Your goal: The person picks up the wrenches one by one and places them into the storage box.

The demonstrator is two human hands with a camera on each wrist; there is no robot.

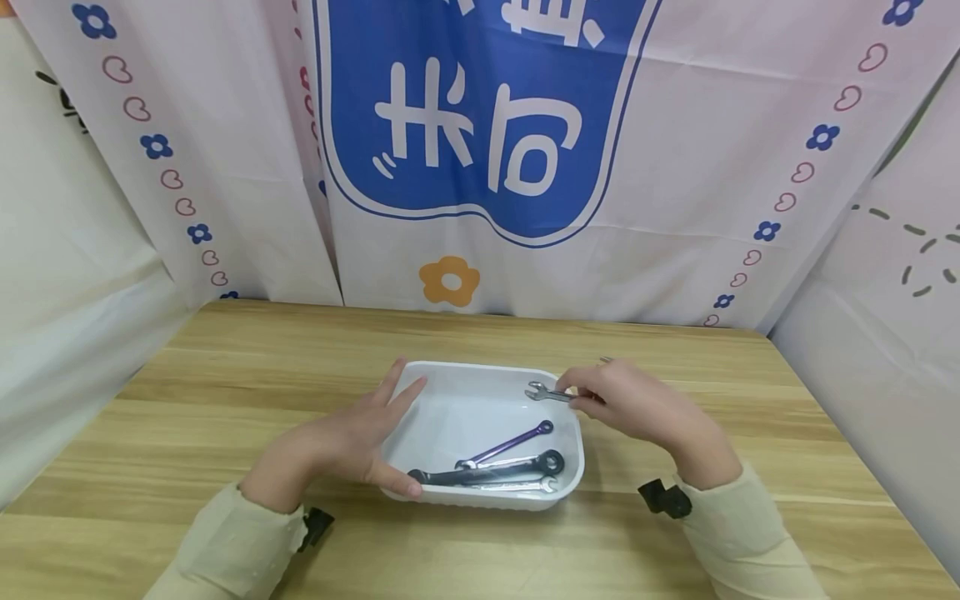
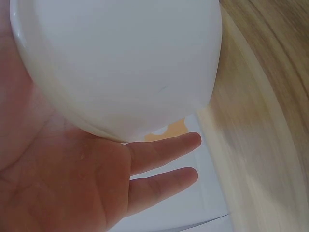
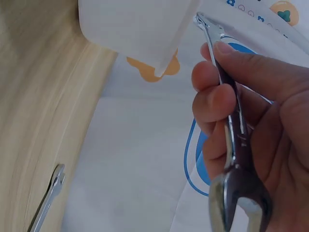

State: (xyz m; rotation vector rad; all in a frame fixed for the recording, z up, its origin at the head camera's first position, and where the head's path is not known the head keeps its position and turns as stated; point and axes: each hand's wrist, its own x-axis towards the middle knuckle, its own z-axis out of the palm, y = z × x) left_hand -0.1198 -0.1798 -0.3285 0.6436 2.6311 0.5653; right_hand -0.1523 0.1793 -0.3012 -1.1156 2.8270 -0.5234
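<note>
A white plastic tray (image 1: 457, 400) holds several wrenches: a purple one (image 1: 513, 442), a black-headed ratchet wrench (image 1: 495, 472) and silver ones partly under it. My left hand (image 1: 352, 442) rests against the tray's left end, fingers straight and spread, thumb at the near rim. In the left wrist view, the palm (image 2: 63, 179) lies along the tray's outer wall. My right hand (image 1: 637, 400) pinches a silver open-end wrench (image 3: 234, 125) between thumb and curled fingers. Its far end (image 1: 542, 392) reaches over the tray's right rim.
Another silver wrench (image 3: 48, 198) lies on the wooden table (image 1: 247, 375), outside the tray. A patterned cloth (image 1: 712, 150) hangs behind the table's back edge, and white cloth (image 1: 885, 358) hangs along the sides.
</note>
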